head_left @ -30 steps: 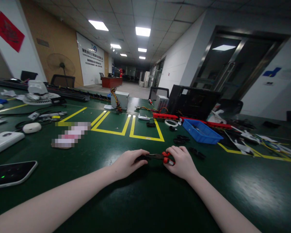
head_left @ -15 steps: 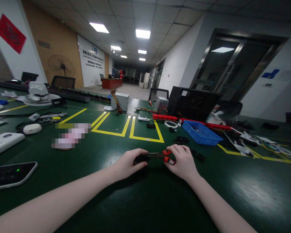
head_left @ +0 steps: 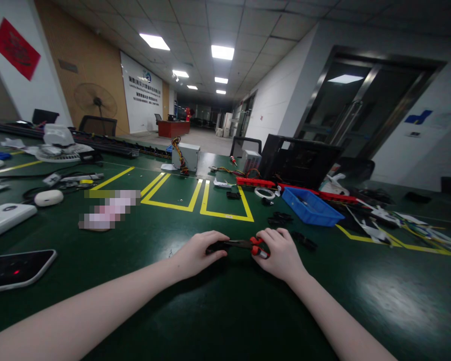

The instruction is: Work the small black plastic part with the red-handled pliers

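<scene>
1. Your right hand [head_left: 281, 253] is closed around the red handles of a pair of pliers [head_left: 256, 241], over the near middle part of the green table [head_left: 229, 316].
2. The pliers lie between your two hands, their dark metal nose pointing toward your left hand [head_left: 197, 253].
3. Your left hand pinches a small dark piece [head_left: 216, 246] between thumb and fingers; much of it is hidden by your grip.
4. The nose of the pliers reaches the dark piece, but you cannot tell from this view whether it is clamped on it.
5. Beyond your right hand, two clusters of black parts [head_left: 280, 218] lie on the table, with a blue tray [head_left: 308, 213] behind them.
6. Ahead of your hands, yellow tape [head_left: 214, 214] marks open-topped outlines; a small black part [head_left: 233, 195] sits inside the right one.
7. To your left are a dark-faced device [head_left: 18, 268] showing a red light, a white slab-shaped device [head_left: 9, 222] and a rounded white case [head_left: 48, 198].
</scene>
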`<action>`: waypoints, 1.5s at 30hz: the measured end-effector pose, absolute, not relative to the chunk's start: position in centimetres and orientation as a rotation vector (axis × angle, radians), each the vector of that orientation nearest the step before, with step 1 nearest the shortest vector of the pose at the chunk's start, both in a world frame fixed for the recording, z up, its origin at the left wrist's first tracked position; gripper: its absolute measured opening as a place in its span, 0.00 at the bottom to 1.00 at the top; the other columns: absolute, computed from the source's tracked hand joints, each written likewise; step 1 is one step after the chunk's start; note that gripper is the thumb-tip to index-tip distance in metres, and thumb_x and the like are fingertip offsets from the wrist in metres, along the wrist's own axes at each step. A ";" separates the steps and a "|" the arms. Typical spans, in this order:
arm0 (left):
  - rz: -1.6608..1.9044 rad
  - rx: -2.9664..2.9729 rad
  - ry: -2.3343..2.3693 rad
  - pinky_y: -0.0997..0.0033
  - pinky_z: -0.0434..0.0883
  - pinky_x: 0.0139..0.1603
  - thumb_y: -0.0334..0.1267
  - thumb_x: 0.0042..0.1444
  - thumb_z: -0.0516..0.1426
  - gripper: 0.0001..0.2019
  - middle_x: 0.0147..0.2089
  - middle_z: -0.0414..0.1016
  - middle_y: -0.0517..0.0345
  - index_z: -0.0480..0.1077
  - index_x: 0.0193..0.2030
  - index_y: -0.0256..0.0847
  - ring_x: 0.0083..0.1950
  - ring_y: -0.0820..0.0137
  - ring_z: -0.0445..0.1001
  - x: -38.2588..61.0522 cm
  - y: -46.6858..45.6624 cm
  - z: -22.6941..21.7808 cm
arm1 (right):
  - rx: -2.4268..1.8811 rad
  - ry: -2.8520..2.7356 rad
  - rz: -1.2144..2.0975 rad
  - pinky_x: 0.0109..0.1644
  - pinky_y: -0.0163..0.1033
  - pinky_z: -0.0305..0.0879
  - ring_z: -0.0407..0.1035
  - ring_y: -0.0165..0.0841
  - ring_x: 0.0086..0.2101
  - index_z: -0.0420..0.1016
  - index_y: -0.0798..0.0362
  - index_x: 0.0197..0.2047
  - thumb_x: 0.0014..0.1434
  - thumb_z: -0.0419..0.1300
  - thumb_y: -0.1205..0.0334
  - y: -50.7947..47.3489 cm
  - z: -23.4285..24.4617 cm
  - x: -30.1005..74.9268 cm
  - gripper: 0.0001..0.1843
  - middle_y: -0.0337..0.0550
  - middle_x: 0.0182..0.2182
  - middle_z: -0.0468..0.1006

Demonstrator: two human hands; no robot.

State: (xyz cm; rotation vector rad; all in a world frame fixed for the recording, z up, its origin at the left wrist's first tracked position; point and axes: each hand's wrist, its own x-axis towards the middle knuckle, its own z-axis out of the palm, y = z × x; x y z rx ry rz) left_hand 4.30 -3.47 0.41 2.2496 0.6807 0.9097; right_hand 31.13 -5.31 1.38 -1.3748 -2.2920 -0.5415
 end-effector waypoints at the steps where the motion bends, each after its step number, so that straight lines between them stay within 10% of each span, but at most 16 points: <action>1: 0.908 2.249 0.681 0.65 0.73 0.53 0.33 0.62 0.59 0.15 0.52 0.76 0.52 0.69 0.56 0.40 0.52 0.65 0.75 4.3 -3.5 0.4 | -1.377 -2.294 -0.548 0.49 0.46 0.56 0.70 0.39 0.37 0.69 0.51 0.38 0.52 0.60 0.58 -5.3 1.4 31.1 0.10 0.45 0.35 0.77; 45: 0.887 2.280 0.689 0.66 0.73 0.51 0.36 0.64 0.58 0.12 0.51 0.76 0.54 0.70 0.53 0.39 0.50 0.66 0.76 4.0 -3.4 0.5 | -1.319 -2.275 -0.605 0.47 0.47 0.55 0.69 0.40 0.36 0.70 0.52 0.38 0.53 0.59 0.55 -4.9 1.0 30.8 0.11 0.46 0.34 0.77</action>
